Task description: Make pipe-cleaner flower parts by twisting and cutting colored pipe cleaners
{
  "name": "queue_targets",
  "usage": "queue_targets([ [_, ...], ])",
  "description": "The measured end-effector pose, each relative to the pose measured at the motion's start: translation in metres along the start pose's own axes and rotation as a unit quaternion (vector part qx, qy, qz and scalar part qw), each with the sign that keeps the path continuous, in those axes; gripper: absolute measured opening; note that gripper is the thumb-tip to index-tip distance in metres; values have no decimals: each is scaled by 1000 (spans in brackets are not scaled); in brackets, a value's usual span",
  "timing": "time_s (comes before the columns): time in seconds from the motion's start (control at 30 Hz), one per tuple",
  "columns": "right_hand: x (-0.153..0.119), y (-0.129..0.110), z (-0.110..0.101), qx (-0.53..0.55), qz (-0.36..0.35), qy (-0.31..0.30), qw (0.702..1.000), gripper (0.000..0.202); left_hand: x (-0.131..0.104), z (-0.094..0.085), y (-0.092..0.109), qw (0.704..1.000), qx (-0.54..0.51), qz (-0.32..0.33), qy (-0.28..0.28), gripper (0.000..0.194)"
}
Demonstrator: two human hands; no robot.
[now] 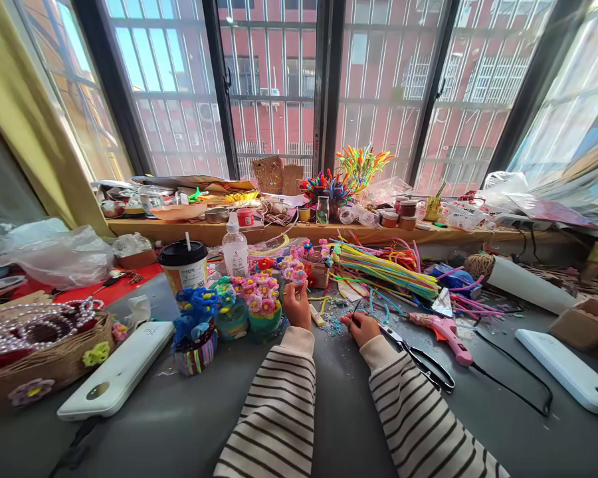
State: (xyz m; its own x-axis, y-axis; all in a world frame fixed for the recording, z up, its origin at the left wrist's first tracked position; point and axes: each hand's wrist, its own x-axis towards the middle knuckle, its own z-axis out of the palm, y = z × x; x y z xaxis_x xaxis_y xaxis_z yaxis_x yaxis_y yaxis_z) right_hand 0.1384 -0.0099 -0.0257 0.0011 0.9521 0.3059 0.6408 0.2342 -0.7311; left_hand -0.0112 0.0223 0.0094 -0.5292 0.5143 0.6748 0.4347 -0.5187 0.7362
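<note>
The person's left hand (297, 307) is raised with its fingers bent up against small fuzzy pink flowers (294, 271); whether it grips one of them or only touches them cannot be told. The right hand (361, 329) is closed in a pinch around a thin dark stick-like tool (355, 309), low over turquoise crumbs (335, 326) scattered on the grey surface (341, 405).

The pink flowers are just beyond the left fingertips, near a rounded green pot (265, 326) that holds a cluster of pink blossoms with yellow centres (260, 292). They look very light and soft, probably fuzzy wire that bends and crushes easily, so a gentle fingertip hold at the base or stem seems kinder than squeezing the petals. The thin tool looks light and stiff, best pinched along its shaft.

Black-handled metal scissors (432, 368) lie just beside the right hand, with a pink glue gun (446, 333) beyond them.
</note>
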Motion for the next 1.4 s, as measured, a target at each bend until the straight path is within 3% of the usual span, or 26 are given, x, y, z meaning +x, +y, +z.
queue_targets([
  [0.23, 1, 3, 4, 12, 8, -21, 1000, 27, 8, 7, 4, 993, 100, 62, -6, 11],
  [0.43, 0, 2, 7, -1, -24, 14, 1000, 28, 30, 30, 17, 979, 180, 90, -17, 9],
  [0.53, -2, -2, 5, 1, -27, 21, 999, 28, 43, 43, 19, 971, 230, 72, -4, 13],
  [0.77, -3, -6, 3, -3, -25, 16, 1000, 28, 66, 58, 16, 956, 265, 81, -94, 10],
  [0.97, -3, -5, 4, -2, -25, 5, 1000, 27, 64, 63, 9, 933, 309, 79, -169, 11],
  [1.4, -4, -7, 3, -25, -39, 0, 999, 24, 48, 70, 1, 924, 321, 84, -189, 12],
])
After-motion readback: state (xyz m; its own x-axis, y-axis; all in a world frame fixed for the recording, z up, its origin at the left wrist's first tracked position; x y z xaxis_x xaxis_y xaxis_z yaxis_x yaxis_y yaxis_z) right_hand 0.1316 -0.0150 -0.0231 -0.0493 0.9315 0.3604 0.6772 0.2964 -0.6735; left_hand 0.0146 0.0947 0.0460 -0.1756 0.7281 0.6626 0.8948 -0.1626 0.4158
